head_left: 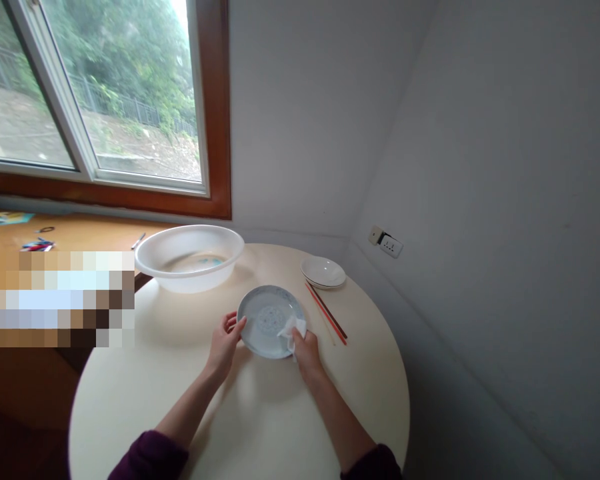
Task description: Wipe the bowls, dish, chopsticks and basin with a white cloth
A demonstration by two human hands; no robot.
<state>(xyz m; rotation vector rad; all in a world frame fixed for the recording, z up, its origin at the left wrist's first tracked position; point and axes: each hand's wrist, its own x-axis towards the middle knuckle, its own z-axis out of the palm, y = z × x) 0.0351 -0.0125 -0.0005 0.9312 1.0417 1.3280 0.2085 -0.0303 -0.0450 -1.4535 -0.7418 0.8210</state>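
Surroundings: a round cream table [260, 427] stands in a room corner below a wood-framed window [105, 87]. At the table's far left edge sits a white plastic basin [190, 283] with a shallow layer of water in the bottom. At the far right lie stacked white shallow bowls [323, 272]. Just in front of them is a set of chopsticks [327, 313], red and dark, laid diagonally and close to the plate's right rim without touching it. A wall socket [386, 243] is mounted low on the right wall. A wooden ledge [80, 233] to the left carries small items too small to identify. Nothing stands between the hands and the plate.

Item in hand: a round plate [267, 320], pale blue with a dotted central motif, sits at the table's centre between basin and chopsticks, face tilted toward the person. Whether it rests on the table cannot be told.

Hands: the left hand [225, 343] grips the plate's left rim, thumb on the face. The right hand [307, 353] is closed around a crumpled white cloth [291, 331], which is pressed on the plate's lower right.
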